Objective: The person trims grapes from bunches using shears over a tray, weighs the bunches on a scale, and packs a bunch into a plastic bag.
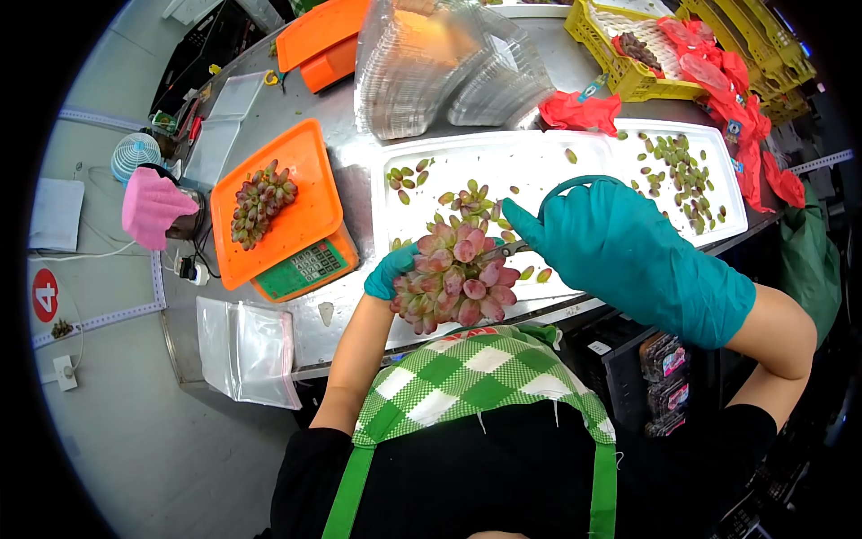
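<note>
In front of my apron hangs a bunch of pink-red grapes [453, 280]. My left hand [391, 271], in a teal glove, is closed on it from behind, with most fingers hidden by the fruit. My right hand [620, 242], gloved alike, grips a pair of scissors [514, 248]. Their dark handle loop shows above the fingers, and the blades reach the right side of the bunch. Below, a white tray [404, 154] holds loose grapes and a small green-red cluster [471, 199] just behind the bunch.
A smaller grape bunch [262, 205] lies on an orange scale [310, 153] at left. Stacked clear plastic boxes [413, 72] stand behind the tray. A yellow crate [642, 85] and red bags [579, 112] are at back right. Plastic bags [247, 350] hang over the front-left edge.
</note>
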`<move>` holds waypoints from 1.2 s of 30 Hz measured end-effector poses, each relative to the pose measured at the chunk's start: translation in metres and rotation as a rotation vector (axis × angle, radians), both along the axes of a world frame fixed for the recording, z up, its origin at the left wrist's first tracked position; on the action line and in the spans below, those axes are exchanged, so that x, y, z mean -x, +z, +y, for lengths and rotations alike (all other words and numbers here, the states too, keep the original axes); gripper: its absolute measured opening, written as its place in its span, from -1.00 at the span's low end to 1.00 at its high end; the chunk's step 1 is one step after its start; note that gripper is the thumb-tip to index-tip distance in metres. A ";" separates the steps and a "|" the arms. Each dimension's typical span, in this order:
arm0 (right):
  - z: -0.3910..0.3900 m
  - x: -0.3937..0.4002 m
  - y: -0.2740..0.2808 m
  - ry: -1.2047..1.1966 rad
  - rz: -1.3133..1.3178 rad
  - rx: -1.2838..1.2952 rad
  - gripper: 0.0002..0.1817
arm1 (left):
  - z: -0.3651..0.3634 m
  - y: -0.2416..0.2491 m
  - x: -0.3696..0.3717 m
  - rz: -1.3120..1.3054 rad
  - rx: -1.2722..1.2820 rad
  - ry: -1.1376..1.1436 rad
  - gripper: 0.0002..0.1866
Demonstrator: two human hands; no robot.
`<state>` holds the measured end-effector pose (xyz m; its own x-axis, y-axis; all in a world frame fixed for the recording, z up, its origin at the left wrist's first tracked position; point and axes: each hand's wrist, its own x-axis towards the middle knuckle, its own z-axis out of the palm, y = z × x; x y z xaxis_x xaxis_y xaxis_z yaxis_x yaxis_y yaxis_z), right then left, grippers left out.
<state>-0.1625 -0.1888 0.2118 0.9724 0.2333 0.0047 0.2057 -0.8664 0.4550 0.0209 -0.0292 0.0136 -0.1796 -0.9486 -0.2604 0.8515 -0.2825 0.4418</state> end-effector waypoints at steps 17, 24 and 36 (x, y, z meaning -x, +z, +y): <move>-0.001 0.000 0.000 0.012 0.038 -0.011 -0.78 | -0.003 -0.004 0.002 0.052 0.051 -0.022 -0.43; -0.007 0.001 0.004 -0.007 0.004 0.027 -0.71 | -0.001 -0.006 -0.002 0.095 0.082 -0.029 -0.47; -0.006 -0.002 0.015 -0.091 0.186 -0.252 -0.61 | -0.001 0.004 -0.002 0.002 0.136 -0.027 -0.25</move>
<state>-0.1603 -0.1946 0.2271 0.9787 0.1600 -0.1287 0.1822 -0.9656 0.1852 0.0228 -0.0302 0.0177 -0.2061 -0.9699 -0.1297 0.8452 -0.2433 0.4759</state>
